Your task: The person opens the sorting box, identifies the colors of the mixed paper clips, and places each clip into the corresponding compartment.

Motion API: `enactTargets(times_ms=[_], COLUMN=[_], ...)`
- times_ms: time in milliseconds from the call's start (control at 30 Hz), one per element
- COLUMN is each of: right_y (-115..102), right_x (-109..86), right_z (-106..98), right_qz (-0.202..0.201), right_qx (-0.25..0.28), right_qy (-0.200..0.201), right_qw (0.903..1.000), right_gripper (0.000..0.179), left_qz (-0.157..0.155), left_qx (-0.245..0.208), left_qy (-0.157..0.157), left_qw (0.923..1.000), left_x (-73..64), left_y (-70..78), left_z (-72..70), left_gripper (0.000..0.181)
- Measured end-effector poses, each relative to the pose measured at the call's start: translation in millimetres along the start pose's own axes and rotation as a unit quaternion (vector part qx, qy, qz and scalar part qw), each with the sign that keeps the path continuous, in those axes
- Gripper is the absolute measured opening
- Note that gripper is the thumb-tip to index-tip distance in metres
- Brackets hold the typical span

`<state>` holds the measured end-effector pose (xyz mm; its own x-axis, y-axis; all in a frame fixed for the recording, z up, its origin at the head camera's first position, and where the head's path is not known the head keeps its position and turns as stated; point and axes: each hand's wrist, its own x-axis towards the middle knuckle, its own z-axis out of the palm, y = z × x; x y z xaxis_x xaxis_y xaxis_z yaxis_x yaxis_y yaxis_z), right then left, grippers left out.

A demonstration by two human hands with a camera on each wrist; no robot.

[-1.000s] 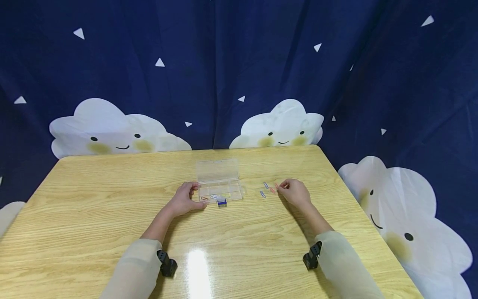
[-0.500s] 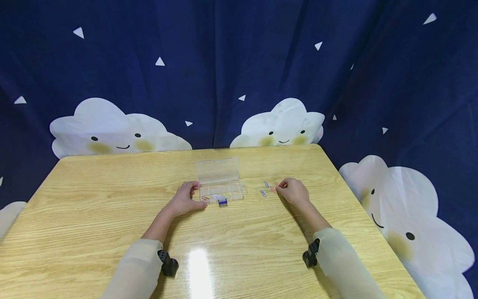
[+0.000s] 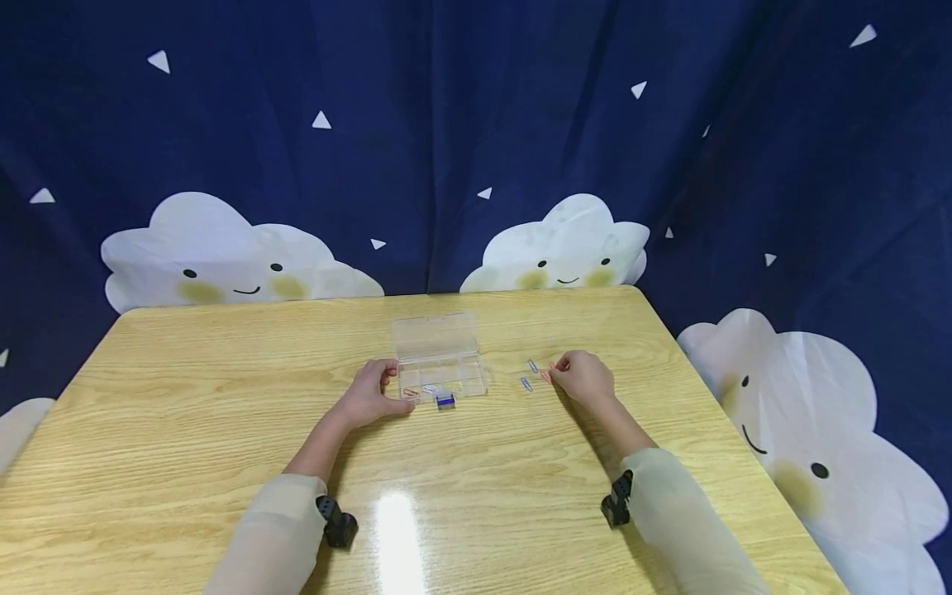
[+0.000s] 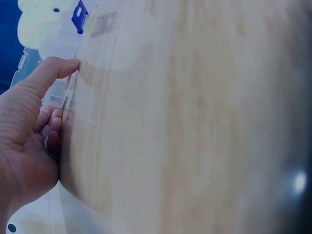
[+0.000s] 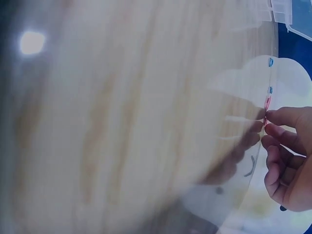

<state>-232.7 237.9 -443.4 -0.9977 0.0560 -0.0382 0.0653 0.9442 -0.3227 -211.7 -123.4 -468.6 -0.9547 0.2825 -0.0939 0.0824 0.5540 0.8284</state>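
Note:
A clear plastic compartment box [image 3: 467, 385] lies on the table with its lid [image 3: 435, 337] raised at the back. My left hand [image 3: 368, 395] grips its left end, thumb at the front edge and fingers along the side. In the box's front compartments are a red paper clip [image 3: 411, 392], a pale blue paper clip [image 3: 429, 388] and a yellowish one. To the right, my right hand [image 3: 586, 378] pinches a pink paper clip [image 5: 266, 118] at the table surface between thumb and forefinger. Beside it lie another pink paper clip [image 3: 545, 376] and two blue paper clips [image 3: 526, 384].
A blue latch [image 3: 445, 401] sticks out at the box's front. The wooden table [image 3: 223, 397] extends on all sides, with a light reflection near the front. Behind it hangs a dark blue curtain [image 3: 372, 149] with cloud prints.
My right hand has shifted very slightly left at the pink paper clip. My left hand stays at the box. The head view has drifted a little.

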Motion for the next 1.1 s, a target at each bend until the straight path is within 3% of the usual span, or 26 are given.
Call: enactTargets(times_ms=[633,1100], right_y=[-3,9], right_x=[2.1,0.6], right_z=[1,-6], right_qz=[0.0,0.01], right_qx=[-0.027,0.051], right_qy=[0.006,0.015], right_qw=[0.9996,0.9985], right_gripper=[0.021,0.025], left_qz=[0.006,0.011], left_qx=[0.011,0.013], left_qy=[0.006,0.007], left_qw=[0.9999,0.9998], left_x=[0.8,1.7], left_y=[-0.3,-0.4], left_z=[1.9,1.2], left_gripper=[0.074,0.078])
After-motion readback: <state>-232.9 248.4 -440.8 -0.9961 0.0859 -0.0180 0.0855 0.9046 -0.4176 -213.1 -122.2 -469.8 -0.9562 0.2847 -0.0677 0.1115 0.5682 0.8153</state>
